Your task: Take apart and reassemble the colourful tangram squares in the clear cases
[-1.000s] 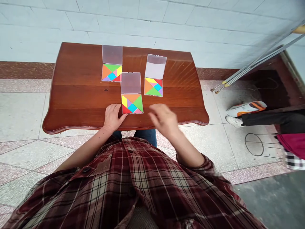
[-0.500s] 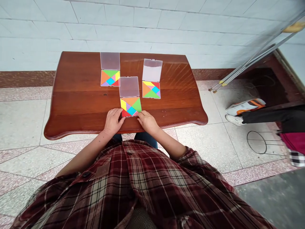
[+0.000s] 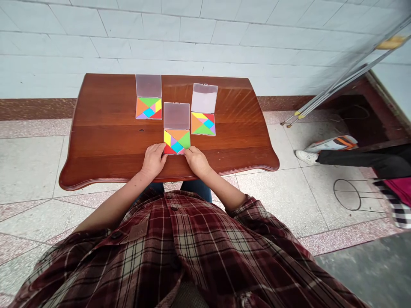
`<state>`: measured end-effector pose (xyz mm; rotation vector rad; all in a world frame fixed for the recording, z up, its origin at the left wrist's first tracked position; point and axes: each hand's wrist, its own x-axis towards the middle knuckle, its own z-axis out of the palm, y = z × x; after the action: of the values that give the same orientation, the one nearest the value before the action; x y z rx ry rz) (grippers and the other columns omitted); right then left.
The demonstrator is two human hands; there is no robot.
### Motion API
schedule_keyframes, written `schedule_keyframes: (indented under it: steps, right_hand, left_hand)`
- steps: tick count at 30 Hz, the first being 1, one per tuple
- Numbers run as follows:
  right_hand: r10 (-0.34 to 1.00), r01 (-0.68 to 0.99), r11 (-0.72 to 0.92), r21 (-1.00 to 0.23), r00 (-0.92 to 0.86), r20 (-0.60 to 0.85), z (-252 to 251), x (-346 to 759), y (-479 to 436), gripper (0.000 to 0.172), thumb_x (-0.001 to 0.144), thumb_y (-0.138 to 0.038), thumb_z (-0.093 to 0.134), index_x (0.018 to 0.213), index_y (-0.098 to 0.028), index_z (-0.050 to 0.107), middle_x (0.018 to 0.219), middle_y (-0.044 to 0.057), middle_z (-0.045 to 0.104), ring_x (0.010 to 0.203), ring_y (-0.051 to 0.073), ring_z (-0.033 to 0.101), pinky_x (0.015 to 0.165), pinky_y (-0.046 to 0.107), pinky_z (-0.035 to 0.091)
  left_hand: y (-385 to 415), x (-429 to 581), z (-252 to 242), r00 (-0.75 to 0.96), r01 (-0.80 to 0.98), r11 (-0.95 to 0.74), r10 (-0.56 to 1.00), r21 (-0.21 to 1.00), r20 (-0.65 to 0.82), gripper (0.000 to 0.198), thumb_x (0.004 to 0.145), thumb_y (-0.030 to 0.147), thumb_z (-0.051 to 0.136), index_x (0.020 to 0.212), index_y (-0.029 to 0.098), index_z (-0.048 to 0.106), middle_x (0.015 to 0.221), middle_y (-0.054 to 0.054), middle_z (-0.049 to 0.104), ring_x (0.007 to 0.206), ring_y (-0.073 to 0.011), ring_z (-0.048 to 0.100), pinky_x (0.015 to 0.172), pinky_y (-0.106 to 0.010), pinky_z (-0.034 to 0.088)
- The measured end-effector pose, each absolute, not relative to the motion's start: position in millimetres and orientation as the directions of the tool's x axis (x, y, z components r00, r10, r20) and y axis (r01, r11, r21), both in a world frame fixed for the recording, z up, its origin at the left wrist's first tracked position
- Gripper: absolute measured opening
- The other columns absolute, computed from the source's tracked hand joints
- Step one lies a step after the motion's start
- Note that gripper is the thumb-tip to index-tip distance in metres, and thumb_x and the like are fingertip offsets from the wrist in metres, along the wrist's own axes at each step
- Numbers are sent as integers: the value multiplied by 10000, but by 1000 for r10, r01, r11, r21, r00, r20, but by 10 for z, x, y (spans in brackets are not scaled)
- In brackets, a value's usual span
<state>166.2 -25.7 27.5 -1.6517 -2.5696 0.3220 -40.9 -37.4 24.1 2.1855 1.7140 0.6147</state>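
Observation:
A tangram case [image 3: 177, 146] lies near the front of the table, its coloured pieces filling the square tray. The clear lid [image 3: 176, 116] is folded back flat, away from me. My left hand [image 3: 154, 161] holds the case's lower left corner, thumb at the near edge and fingers along the side. On the lower right corner, my right hand [image 3: 197, 161] has its fingers closed and covers part of the edge. Two more opened cases sit farther back: a left tangram case [image 3: 148, 108] and a right tangram case [image 3: 203, 124], both with pieces in their trays.
The brown wooden table [image 3: 105, 141] has a curved front edge and stands by a tiled wall [image 3: 163, 38]. To the right are crutches [image 3: 317, 99], a person's leg [image 3: 346, 157], a bag [image 3: 334, 144] and a black wire frame [image 3: 347, 194] on the floor.
The front case has turned a little straighter, and its lid has shifted right, off the left case's corner. Both hands stay at its corners. The person's foot at right has moved slightly left.

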Motion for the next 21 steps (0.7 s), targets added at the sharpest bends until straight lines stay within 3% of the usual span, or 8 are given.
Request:
schedule_keyframes:
  steps: [13, 21]
  right_hand:
    - [940, 935, 308, -176, -328, -97, 386, 1412, 88, 341, 1008, -145, 343, 1127, -109, 661, 1111, 146, 623, 1000, 220, 578, 877, 288, 442]
    - [948, 939, 304, -161, -315, -49, 308, 1376, 491, 342, 970, -62, 344, 1104, -109, 655, 1085, 144, 618, 891, 198, 591, 771, 279, 456]
  left_hand:
    - [-180, -438, 88, 60, 817, -207, 959, 538, 277, 380, 864, 213, 451, 1208, 133, 591, 1217, -163, 658, 1152, -297, 597, 1059, -505, 463]
    - [-218, -442, 93, 59, 825, -201, 960, 529, 273, 386, 870, 209, 440, 1196, 70, 593, 1231, -204, 648, 1172, -306, 594, 1085, -495, 449]
